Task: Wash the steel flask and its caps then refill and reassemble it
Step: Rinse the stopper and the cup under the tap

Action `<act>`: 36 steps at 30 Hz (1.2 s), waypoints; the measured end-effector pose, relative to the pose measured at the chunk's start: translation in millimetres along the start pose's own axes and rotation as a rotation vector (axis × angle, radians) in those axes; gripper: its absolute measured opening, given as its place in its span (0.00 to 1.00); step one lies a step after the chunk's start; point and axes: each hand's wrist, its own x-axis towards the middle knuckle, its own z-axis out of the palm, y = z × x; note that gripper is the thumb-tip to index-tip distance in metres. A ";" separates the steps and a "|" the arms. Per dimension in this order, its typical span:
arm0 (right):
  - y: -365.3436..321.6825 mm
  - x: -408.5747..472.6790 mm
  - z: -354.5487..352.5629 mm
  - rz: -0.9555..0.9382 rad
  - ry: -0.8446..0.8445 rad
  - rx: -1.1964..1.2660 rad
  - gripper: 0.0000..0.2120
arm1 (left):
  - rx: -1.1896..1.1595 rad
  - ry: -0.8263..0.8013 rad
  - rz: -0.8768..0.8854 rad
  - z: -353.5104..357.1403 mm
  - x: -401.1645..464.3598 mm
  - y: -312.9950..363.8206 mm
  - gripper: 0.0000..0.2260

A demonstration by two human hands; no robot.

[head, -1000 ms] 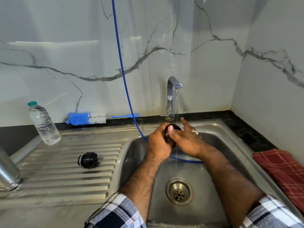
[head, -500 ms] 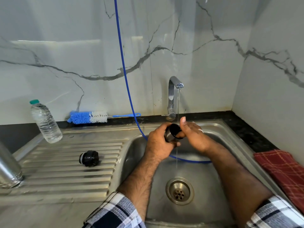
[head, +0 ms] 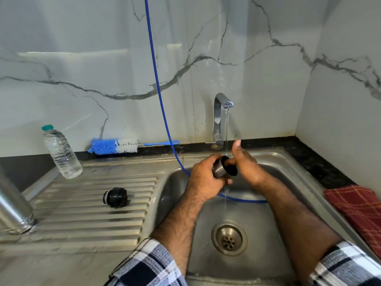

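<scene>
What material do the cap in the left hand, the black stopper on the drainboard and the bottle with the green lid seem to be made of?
Cap: brushed steel shell with a dull grey sheen, seemingly a black plastic lining.
Black stopper: glossy black plastic, probably, with a pale ring.
Bottle: thin clear plastic, ribbed and see-through.

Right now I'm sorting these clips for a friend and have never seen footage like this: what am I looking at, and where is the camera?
No machine here: a person wears a camera on their head, so the one view looks down at their own arms over a steel sink. The tap is running. The left hand grips a steel cup-shaped cap; fingers of the right hand reach into its dark opening, thumb raised. On the ribbed drainboard lie a black inner cap, a plastic water bottle and, at the left edge, the steel flask. A blue bottle brush rests by the wall, a red cloth on the right.
</scene>
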 end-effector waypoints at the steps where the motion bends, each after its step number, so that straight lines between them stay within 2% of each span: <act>1: -2.9 -4.6 -0.6 -0.027 -0.010 0.044 0.59 | -0.006 -0.009 -0.001 1.4 0.1 1.1 0.33; 3: -21.0 -23.6 -1.2 -0.071 -0.099 0.073 0.52 | -0.028 0.013 0.001 0.9 0.6 1.9 0.32; 5: -21.2 -24.0 -6.2 -0.048 -0.132 0.007 0.51 | -0.033 0.026 0.008 -1.1 1.6 0.6 0.32; 9: -4.6 -2.6 -8.6 0.004 0.051 -0.155 0.57 | -0.022 -0.001 0.025 0.3 1.2 -0.2 0.32; 11: -1.4 0.1 -6.2 -0.069 0.043 -0.122 0.55 | -0.041 -0.012 0.022 1.6 2.8 1.5 0.33; 13: -10.0 -10.8 -7.1 -0.152 -0.082 -0.005 0.47 | -0.050 0.024 0.031 -1.4 4.0 2.0 0.33; 15: -11.0 -17.3 -14.5 -0.146 -0.248 0.061 0.26 | -0.055 0.050 0.048 -5.8 5.5 -1.7 0.33; 16: -10.0 -18.1 -20.5 -0.123 -0.306 0.015 0.16 | -0.052 0.043 0.057 -7.7 5.4 -3.9 0.34; 17: -9.7 -17.4 -29.0 -0.111 -0.326 -0.106 0.12 | -0.044 0.026 0.062 -8.9 4.6 -3.8 0.34; 20: -14.3 -15.1 -45.2 -0.137 -0.294 -0.599 0.23 | -0.018 -0.016 0.086 -7.6 3.9 -2.3 0.35; 21: -20.2 -18.4 -44.8 -0.143 -0.257 -0.668 0.26 | -0.010 -0.026 0.107 -5.5 4.2 -0.7 0.35; 24: -29.4 -27.1 -32.9 -0.204 -0.168 -0.742 0.29 | -0.012 -0.031 0.145 -2.3 5.8 1.0 0.36; 27: -34.0 -32.5 -20.3 -0.264 -0.222 -0.785 0.31 | -0.088 0.022 0.126 -6.7 8.6 -5.8 0.36; 30: -41.8 -36.7 -26.9 -0.108 -0.345 -0.769 0.35 | -0.092 0.020 0.147 -11.2 9.0 -15.1 0.37; 32: -44.3 -43.5 -27.3 -0.003 -0.327 -0.785 0.40 | -0.095 0.014 0.133 -11.2 8.5 -15.2 0.36; 34: -45.7 -47.8 -21.1 -0.081 -0.226 -0.901 0.43 | -0.145 0.006 0.105 -9.8 11.5 -14.2 0.37; 36: -44.8 -46.7 -12.9 -0.188 -0.198 -0.858 0.40 | -0.170 -0.005 0.092 -9.1 14.0 -15.6 0.37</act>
